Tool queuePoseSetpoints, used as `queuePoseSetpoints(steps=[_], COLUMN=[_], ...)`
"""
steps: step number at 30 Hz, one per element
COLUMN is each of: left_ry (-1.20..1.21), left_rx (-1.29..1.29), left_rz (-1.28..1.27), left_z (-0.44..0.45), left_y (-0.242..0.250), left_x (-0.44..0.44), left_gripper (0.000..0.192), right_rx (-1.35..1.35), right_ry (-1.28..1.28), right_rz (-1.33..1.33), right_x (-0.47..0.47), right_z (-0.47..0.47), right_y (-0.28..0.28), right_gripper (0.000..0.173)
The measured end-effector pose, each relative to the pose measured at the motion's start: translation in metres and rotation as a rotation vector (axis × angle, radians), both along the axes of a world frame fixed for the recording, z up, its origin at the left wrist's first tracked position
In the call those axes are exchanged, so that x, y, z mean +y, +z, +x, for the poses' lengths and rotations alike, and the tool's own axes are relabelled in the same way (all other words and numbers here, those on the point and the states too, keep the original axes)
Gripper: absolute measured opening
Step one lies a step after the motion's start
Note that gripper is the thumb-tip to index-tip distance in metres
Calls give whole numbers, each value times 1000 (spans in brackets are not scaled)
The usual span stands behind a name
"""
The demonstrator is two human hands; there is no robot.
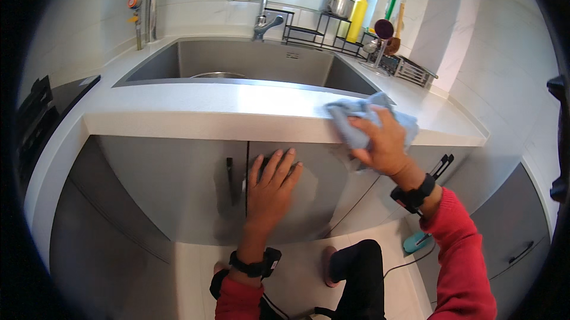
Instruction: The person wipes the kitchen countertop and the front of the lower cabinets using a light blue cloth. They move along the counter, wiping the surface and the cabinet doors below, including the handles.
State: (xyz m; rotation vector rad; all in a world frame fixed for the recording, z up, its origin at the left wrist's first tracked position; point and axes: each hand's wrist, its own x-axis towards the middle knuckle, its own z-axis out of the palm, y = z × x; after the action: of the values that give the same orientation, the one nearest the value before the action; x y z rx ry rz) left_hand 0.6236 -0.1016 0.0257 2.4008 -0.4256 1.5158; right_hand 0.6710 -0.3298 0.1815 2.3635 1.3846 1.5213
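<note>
My right hand (383, 141) grips a light blue cloth (352, 117), which lies over the front edge of the white countertop (200, 101), near the right front corner of the steel sink (249, 59). Part of the cloth hangs down over the edge. My left hand (274, 182) is in front of the grey cabinet door (320, 186), its fingers spread and holding nothing; whether the palm touches the door cannot be told. A black door handle (230, 177) is to the left of it, and another is mostly hidden behind its fingers.
Behind the sink rises a chrome faucet (263, 21). A black wire rack (307, 30) bears a steel pot (338, 6) and a yellow bottle (357, 19). Hanging utensils (392, 21) stand at the right. A black cooktop (58, 101) is at the left; a teal object (415, 242) is on the floor.
</note>
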Motion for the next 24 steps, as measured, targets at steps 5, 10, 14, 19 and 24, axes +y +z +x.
queuePoseSetpoints(steps=[5,10,14,19,24], left_ry=[16,61,82,88,132], left_rx=[14,-2,-13,-21,-36], left_rz=[35,53,62,62,99], left_z=[0,2,4,4,7], left_y=[1,1,1,1,0], left_x=[-2,-4,-6,-8,-9], left_gripper=[29,31,30,25,21], right_rx=[-28,-41,-61,-50,-35], right_ry=[195,257,273,220,120], right_rz=[-23,-9,3,41,100], right_x=[71,85,62,19,-40], right_z=[-1,1,3,10,21], right_y=[-2,-2,1,-2,-8], right_gripper=[47,46,42,40,47])
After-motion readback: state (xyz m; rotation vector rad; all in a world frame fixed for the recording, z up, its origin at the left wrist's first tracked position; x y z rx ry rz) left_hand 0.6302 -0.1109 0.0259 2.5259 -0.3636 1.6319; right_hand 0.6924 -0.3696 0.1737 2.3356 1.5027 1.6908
